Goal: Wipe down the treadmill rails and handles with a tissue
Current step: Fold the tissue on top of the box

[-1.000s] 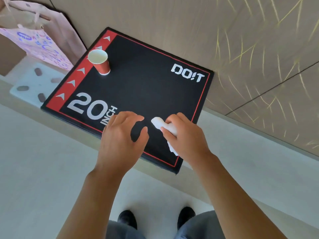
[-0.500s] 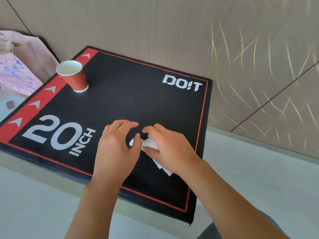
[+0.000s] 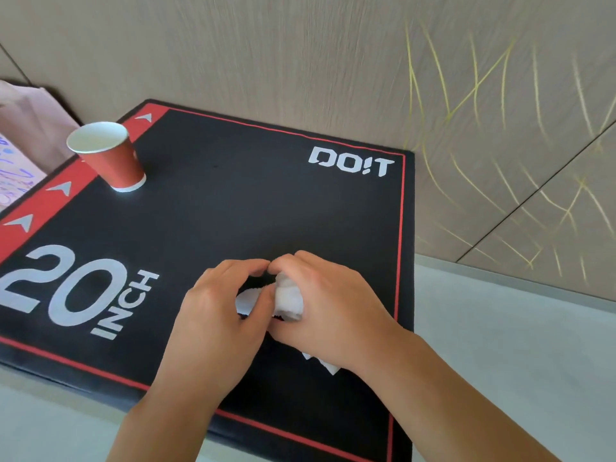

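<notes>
A white tissue point(image 3: 288, 300) is bunched between both hands above a black box top. My right hand point(image 3: 328, 306) grips the tissue with its fingers curled over it, and a folded corner pokes out under the wrist. My left hand point(image 3: 223, 311) meets it from the left, thumb and fingers pinching the tissue's loose end. No treadmill rail or handle is in view.
The hands hover over a black padded box point(image 3: 233, 201) with red trim, marked "20 INCH" and "DO!T". A red paper cup point(image 3: 111, 158) stands upright at its far left. A pink bag point(image 3: 20, 138) sits beyond the left edge. A beige panelled wall point(image 3: 366, 61) rises behind, pale floor at right.
My left hand has closed in on the right one and taken hold of the tissue's end. The view has moved closer over the box top.
</notes>
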Demonstrator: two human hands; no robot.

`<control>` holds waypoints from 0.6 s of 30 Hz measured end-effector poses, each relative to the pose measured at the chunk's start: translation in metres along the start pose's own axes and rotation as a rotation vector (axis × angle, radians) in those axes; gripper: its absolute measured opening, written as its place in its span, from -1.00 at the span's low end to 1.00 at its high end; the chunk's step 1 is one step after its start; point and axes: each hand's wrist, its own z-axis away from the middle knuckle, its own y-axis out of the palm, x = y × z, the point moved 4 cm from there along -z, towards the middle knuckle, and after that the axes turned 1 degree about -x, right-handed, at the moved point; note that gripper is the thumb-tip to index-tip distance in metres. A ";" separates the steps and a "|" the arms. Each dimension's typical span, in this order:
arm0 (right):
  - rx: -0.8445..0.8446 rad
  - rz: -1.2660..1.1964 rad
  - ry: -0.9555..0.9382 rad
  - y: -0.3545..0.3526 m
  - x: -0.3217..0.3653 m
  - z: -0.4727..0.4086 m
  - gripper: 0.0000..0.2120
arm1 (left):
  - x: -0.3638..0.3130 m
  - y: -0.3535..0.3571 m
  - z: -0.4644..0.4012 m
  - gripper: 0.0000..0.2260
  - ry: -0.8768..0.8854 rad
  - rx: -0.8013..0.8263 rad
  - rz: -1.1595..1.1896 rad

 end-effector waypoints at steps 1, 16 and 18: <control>0.027 -0.007 0.014 -0.004 0.001 0.001 -0.57 | 0.001 0.000 0.001 -0.72 0.005 0.009 -0.002; 0.277 -0.039 0.273 -0.053 -0.016 0.022 -0.95 | -0.005 -0.001 0.001 -0.89 -0.086 0.092 -0.029; 0.200 -0.017 0.223 -0.056 -0.016 0.021 -0.93 | -0.007 0.000 0.000 -0.80 -0.081 0.145 -0.084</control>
